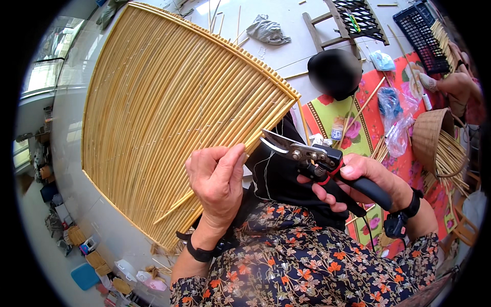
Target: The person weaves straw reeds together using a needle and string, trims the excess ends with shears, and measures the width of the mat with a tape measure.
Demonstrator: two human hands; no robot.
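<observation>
A large curtain-like panel of thin yellow reed sticks [174, 102], stitched with pale thread, rises in front of me on the left. At its near right edge my left hand [217, 176] is closed, thumb and fingertips pinching a reed stick [179, 205] that lies slantwise over the panel. My right hand [371, 179] grips black and red pruning shears [317, 155]. Their metal blades stand apart close to the stick's upper end, just right of my left fingertips; I cannot tell whether they touch it. Loose white thread [264, 176] hangs below the blades.
A flowered red and green cloth [371, 92] spreads to the right, with a wicker basket [428, 135] of sticks, plastic bags [399, 134] and a small jar [337, 128]. Beyond are a wooden stool [322, 23], a blue-black crate [417, 36] and another person's hand [427, 82].
</observation>
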